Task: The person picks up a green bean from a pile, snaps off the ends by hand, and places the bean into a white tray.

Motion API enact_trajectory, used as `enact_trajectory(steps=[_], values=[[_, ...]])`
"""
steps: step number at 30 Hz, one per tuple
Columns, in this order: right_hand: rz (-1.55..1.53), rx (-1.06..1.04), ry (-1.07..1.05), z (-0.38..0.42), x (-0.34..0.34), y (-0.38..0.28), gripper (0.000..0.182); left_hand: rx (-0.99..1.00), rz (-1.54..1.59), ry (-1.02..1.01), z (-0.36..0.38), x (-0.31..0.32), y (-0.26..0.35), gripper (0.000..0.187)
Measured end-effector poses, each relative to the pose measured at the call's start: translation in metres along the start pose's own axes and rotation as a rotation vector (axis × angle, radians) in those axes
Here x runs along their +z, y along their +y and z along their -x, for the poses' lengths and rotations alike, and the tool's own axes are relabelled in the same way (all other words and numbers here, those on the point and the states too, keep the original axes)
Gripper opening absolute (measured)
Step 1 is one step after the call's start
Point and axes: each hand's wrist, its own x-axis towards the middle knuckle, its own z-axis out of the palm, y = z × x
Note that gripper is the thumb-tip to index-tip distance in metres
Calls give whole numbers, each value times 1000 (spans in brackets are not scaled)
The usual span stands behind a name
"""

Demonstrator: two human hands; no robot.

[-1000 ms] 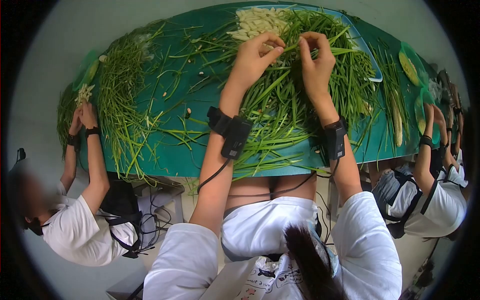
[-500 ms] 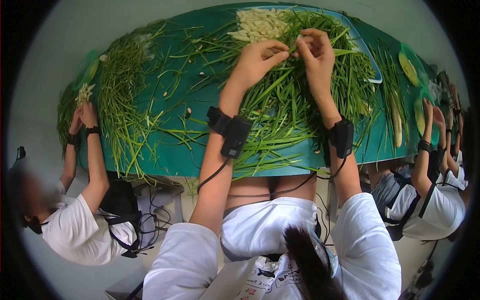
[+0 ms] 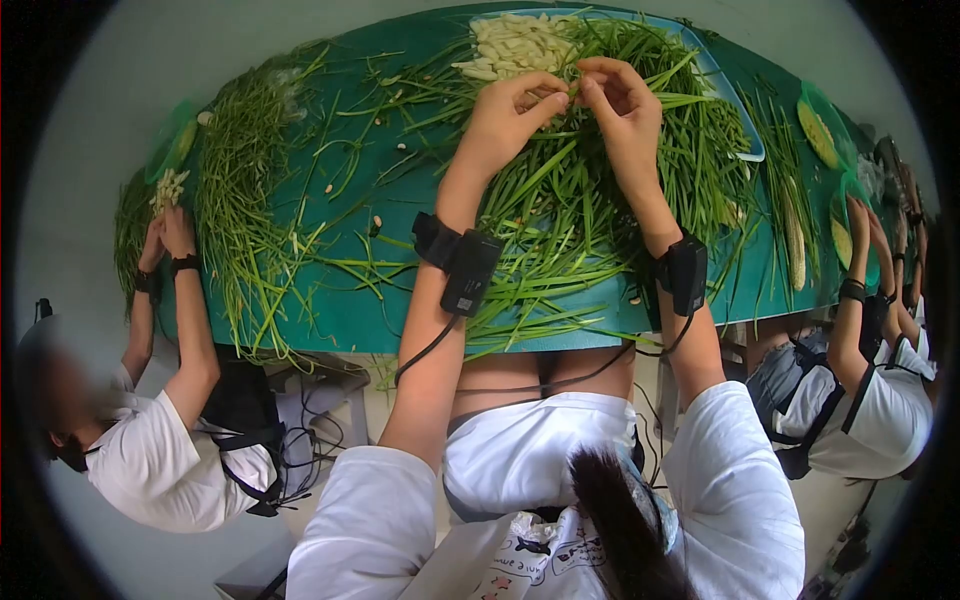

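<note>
Over the pile of long green stalks [image 3: 570, 200], my left hand [image 3: 503, 118] and my right hand [image 3: 627, 112] meet almost fingertip to fingertip. Thumb and index finger of each are pinched together on a thin green stalk [image 3: 573, 87], mostly hidden by the fingers. Just beyond my hands, a heap of pale, slender pieces [image 3: 515, 45] lies beside the greens in a blue-rimmed tray [image 3: 755, 150]. Stalks spill over the tray's near side onto the green table [image 3: 385, 190].
A long heap of thin greens [image 3: 240, 190] lies at left, with small scattered bits between. One person [image 3: 165, 450] works at the left end and others [image 3: 870, 410] at the right, near green baskets [image 3: 825, 130]. Cables hang from my wrist devices [image 3: 470, 275].
My hands have drawn slightly closer together, the left shifting a little up and the right a little left. The pale tip seen between my right fingers earlier no longer shows.
</note>
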Motion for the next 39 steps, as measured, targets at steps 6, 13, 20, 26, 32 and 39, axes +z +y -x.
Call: enact_trajectory(steps=[6, 13, 20, 26, 32, 39], values=[[119, 31, 2, 1, -1, 2, 18, 24, -4, 39, 0, -1, -2, 25], [108, -41, 30, -1, 1, -1, 18, 5, -32, 43, 1, -2, 0, 23], [164, -29, 36, 2, 3, -3, 19, 2, -5, 40, 1, -2, 0, 24], [125, -33, 88, 1, 7, -12, 18, 72, 56, 86, 0, 1, -4, 19], [215, -89, 48, 1, 4, -1, 16, 18, 12, 34, 0, -3, -3, 23], [261, -83, 31, 2, 4, -4, 17, 17, 14, 37, 1, -3, 0, 23]])
